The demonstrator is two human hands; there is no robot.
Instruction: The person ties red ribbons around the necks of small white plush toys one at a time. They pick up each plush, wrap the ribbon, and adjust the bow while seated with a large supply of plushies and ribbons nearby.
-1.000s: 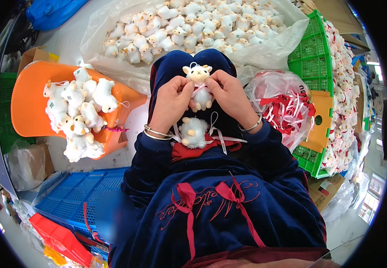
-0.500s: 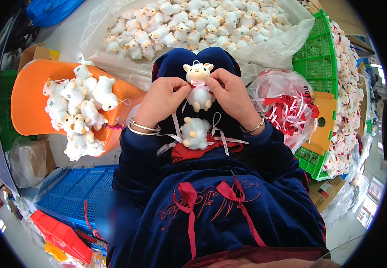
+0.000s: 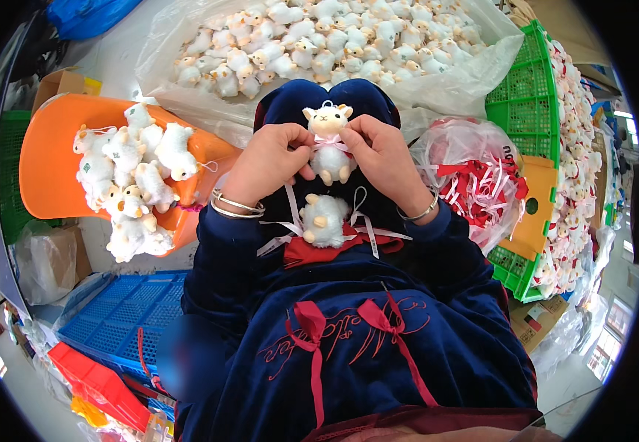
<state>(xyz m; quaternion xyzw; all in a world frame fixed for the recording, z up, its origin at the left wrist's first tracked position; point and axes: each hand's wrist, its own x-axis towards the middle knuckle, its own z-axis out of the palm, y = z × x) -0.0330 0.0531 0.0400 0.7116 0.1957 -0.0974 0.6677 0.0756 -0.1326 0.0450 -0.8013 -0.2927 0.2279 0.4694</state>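
Note:
Above my knees a small white plush lamb [image 3: 332, 163] faces up, with a loop on its head and a pale pink ribbon [image 3: 328, 141] tied round its neck. My left hand [image 3: 275, 156] is closed in a pinch at the ribbon's left side. On the other side, my right hand [image 3: 382, 153] pinches the ribbon between thumb and fingers. Closer to my body, a second plush lamb [image 3: 325, 222] lies on my lap, its head hidden. Beneath it are a red cloth piece [image 3: 303, 253] and loose white ribbons [image 3: 281, 227].
Beyond my knees, a clear plastic sheet [image 3: 161, 70] carries a big heap of plush lambs [image 3: 305, 51]. An orange chair [image 3: 50, 158] at the left holds several more. Right of me, a plastic bag [image 3: 459, 140] contains red pieces and white ribbons, beside a green crate [image 3: 522, 88]. A blue crate [image 3: 124, 320] stands lower left.
My left hand's fingers have shifted slightly at the ribbon, and the ribbon now sits more like a bow at the lamb's neck. The lamb on my lap stays put.

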